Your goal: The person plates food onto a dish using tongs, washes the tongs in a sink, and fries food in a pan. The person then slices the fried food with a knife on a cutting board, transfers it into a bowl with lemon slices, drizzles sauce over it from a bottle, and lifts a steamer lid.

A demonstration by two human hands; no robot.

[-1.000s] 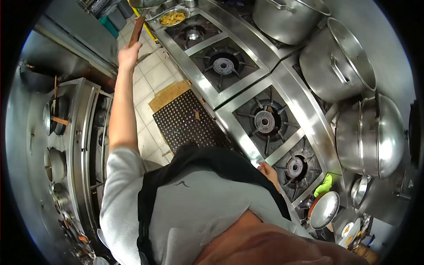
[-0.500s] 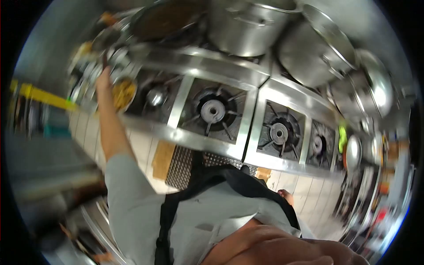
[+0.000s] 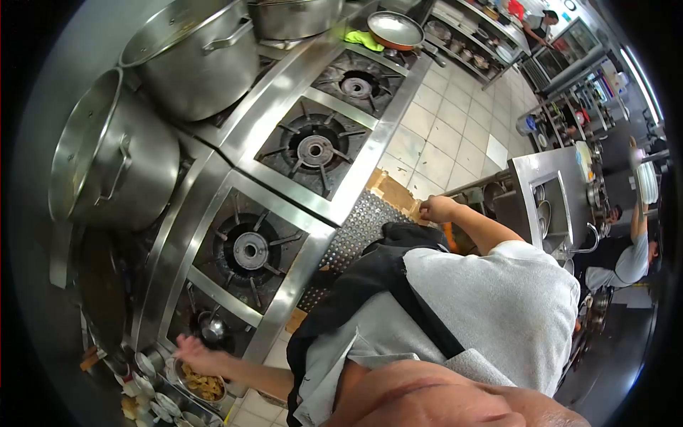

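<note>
My left hand [image 3: 200,357] reaches over the near edge of a metal bowl of yellow food pieces [image 3: 203,384], its fingers apart and slightly blurred, holding nothing. Beside it a round shiny metal piece [image 3: 213,327] rests on the lowest burner. My right hand [image 3: 436,209] hangs over the floor mat [image 3: 370,215], fingers curled in, with no object showing in it. A wooden handle [image 3: 91,359] shows at the lower left, apart from my hands.
Large pots [image 3: 117,153] line the left side beside the burners [image 3: 250,250]. A red-rimmed pan [image 3: 395,30] and a green cloth [image 3: 363,40] lie at the stove's far end. One person [image 3: 626,263] reaches to stacked plates [image 3: 648,183]; another [image 3: 538,30] stands farther off.
The view has swung round strongly to the right. My left hand has let go of the brown handle it held and is now over the yellow food.
</note>
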